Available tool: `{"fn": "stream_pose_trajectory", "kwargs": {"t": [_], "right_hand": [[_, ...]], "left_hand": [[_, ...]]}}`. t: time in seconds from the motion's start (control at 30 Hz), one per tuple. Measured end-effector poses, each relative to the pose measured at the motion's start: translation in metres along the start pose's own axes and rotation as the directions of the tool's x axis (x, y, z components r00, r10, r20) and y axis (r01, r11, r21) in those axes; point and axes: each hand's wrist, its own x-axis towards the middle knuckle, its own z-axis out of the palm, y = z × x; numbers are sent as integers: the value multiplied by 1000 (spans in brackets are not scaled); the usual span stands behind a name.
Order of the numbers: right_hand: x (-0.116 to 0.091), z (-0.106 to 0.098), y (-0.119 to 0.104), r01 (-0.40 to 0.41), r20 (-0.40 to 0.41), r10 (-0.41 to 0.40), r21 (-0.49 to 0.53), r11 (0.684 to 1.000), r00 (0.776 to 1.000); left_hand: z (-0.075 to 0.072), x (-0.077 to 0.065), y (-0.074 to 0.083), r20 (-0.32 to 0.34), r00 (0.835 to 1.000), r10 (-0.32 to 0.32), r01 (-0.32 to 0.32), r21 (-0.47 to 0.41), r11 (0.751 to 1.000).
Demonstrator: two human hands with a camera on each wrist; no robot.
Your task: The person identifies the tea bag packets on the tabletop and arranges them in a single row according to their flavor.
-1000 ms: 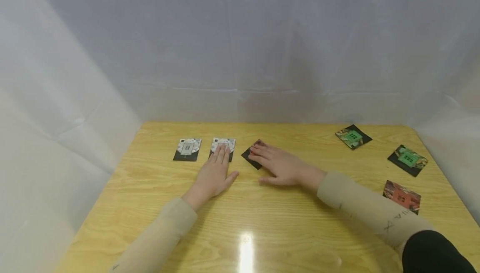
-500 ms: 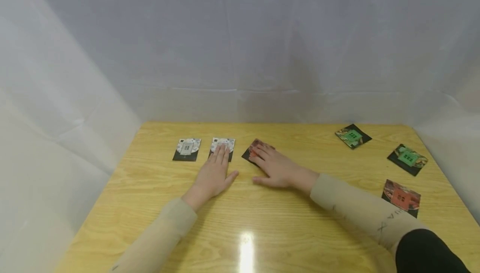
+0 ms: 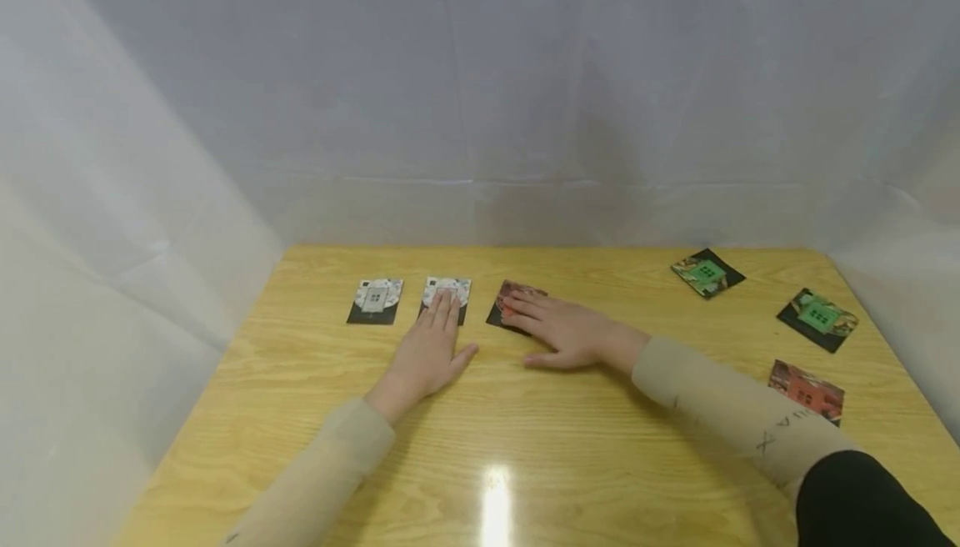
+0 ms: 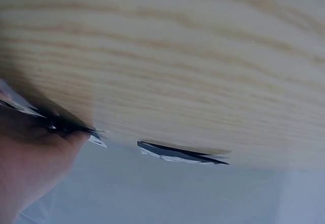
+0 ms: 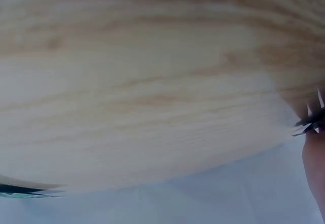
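With straight fingers, the left hand (image 3: pixel 422 355) touched a white card (image 3: pixel 459 284), the right hand (image 3: pixel 566 332) a red card (image 3: pixel 517 287); the bench's far edge (image 3: pixel 600 248) lay near them at twelve o'clock, open room toward six.

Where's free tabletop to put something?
Yellow wooden table between the beige sleeves, and between the right hand and the farthest green-black square card. Crowded: far centre, left hand on a white-black square card, right hand on a red-black square card.
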Motion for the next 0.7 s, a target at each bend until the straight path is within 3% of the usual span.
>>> {"fn": "stream_pose_trajectory", "kwargs": {"t": [0.27, 0.7], "right_hand": [[6, 2, 4, 35, -35, -34, 31, 999, 999], [13, 4, 5, 3, -24, -1, 59, 998, 1000]], "left_hand": [[9, 2, -2, -4, 1000, -7, 7, 13, 1000], [6, 1, -1, 2, 1000, -4, 4, 18, 1000]]}}
